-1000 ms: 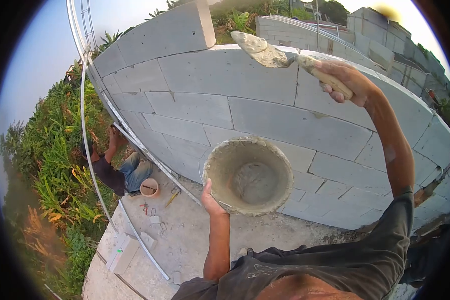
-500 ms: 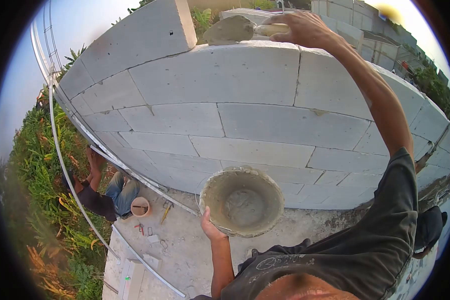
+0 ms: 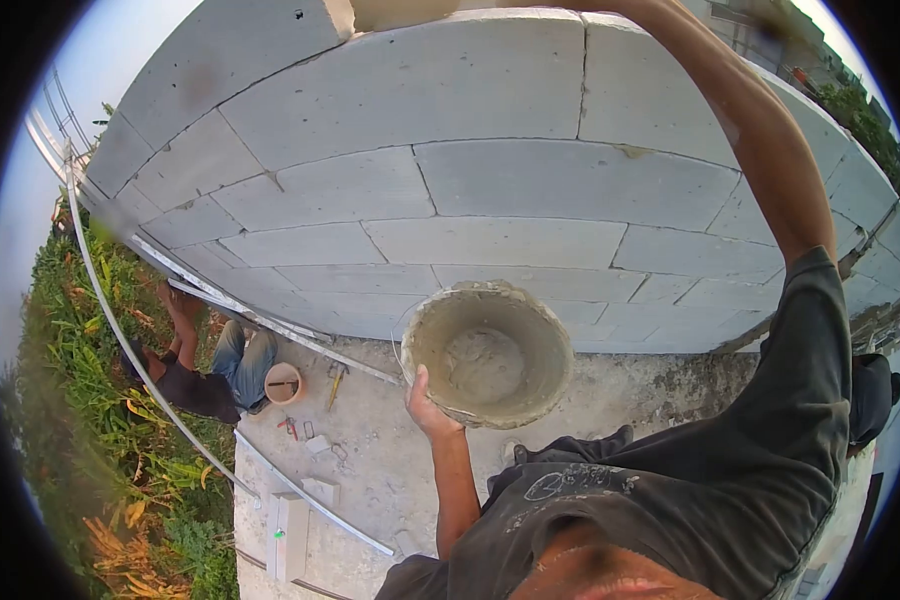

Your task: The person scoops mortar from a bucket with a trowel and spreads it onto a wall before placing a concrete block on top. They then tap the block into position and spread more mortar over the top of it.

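My left hand point(image 3: 432, 408) grips the near left rim of a round bucket point(image 3: 420, 345), which is tilted so its inside shows. Grey mortar point(image 3: 485, 362) lies in its bottom. My right arm reaches up over the top of the light block wall point(image 3: 510, 180). At the frame's upper edge only a bit of my right hand point(image 3: 610, 5) shows; its fingers and anything in them are cut off. One block point(image 3: 220, 70) stands on the wall's top course at the left, beside a strip of mortar or tool surface too cropped to name.
A person point(image 3: 195, 385) crouches at the lower left beside a small bucket point(image 3: 283, 384). Metal rails point(image 3: 310, 495) and a white block point(image 3: 288, 538) lie on the concrete floor point(image 3: 370, 470). Another person's dark cap point(image 3: 875, 400) shows at the right.
The view has tipped downward, so the wall top, my right hand and the trowel it held have moved up, mostly out of frame. My left hand still holds the bucket.
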The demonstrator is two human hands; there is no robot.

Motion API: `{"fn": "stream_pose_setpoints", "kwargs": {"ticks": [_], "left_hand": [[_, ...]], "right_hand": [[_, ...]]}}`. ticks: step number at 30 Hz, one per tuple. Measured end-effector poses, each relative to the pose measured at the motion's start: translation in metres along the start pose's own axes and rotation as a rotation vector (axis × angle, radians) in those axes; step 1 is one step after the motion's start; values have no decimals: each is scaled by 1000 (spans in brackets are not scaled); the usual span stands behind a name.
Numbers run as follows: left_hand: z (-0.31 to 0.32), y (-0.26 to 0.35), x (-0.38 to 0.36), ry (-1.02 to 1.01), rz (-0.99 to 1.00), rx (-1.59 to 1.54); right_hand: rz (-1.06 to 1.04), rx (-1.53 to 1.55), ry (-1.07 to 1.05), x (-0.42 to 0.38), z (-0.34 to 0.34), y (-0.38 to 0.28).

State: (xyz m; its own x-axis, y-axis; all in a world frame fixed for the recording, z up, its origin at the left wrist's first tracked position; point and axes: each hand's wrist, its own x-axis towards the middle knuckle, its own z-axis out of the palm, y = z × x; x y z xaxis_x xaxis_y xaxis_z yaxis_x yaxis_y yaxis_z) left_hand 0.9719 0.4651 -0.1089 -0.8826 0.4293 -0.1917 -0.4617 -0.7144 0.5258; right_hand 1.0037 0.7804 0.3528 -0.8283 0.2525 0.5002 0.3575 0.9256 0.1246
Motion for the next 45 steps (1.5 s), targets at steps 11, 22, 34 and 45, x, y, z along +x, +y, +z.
{"fn": "stream_pose_setpoints", "kwargs": {"ticks": [11,22,34,45], "left_hand": [[10,29,-5,-40,92,74],[80,50,9,-208,246,128],[122,15,-29,-207,621,684],[124,-5,-48,-282,677,909]], "right_hand": [[73,181,13,-72,-21,42],[179,262,96,-134,-13,76],[-426,-175,-332,-298,111,-28],[-134,828,-584,-357,206,-19]]}}
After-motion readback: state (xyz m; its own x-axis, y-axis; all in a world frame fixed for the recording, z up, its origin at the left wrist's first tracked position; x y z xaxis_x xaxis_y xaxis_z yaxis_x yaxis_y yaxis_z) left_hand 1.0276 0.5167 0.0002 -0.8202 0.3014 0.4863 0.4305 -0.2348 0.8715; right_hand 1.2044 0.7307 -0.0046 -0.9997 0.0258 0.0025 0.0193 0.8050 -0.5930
